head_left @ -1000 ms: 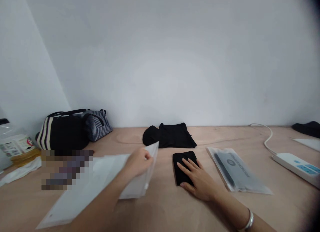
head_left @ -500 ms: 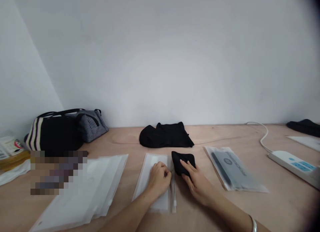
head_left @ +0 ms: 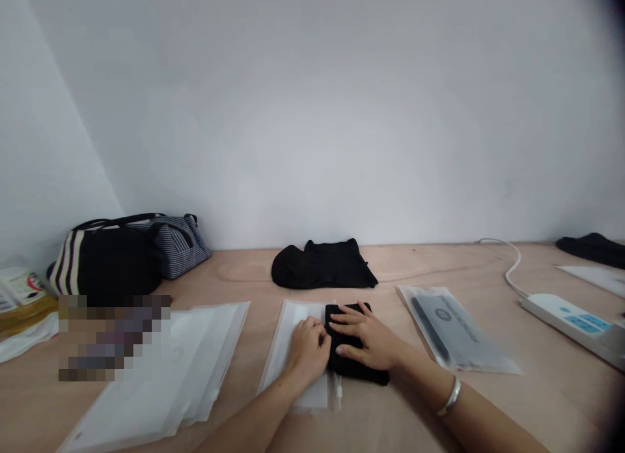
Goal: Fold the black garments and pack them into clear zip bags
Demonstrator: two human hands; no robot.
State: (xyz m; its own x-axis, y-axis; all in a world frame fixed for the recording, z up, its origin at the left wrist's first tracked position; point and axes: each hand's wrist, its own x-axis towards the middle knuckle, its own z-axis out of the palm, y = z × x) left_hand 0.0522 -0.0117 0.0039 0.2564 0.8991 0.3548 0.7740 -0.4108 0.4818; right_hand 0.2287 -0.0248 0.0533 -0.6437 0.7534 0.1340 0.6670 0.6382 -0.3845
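My left hand (head_left: 307, 352) rests curled on a flat, clear plastic zip bag (head_left: 291, 339), gripping near its right side. My right hand (head_left: 365, 337) lies with spread fingers on top of a folded black cloth (head_left: 359, 372). The cloth overlaps the bag's right edge, and my left fingertips nearly touch it. The bag's white zip strip (head_left: 338, 394) shows below the cloth, and the rest of that edge is hidden.
A stack of clear bags (head_left: 195, 368) lies left on the wooden table (head_left: 430, 401). A black garment (head_left: 319, 267) sits behind my hands, a bagged dark item (head_left: 452, 329) to the right, then a white power strip (head_left: 561, 319). A striped tote bag (head_left: 110, 264) stands back left.
The folded black cloth has slid left under my right hand, from beside the bag onto its right edge. My left hand stays on the bag.
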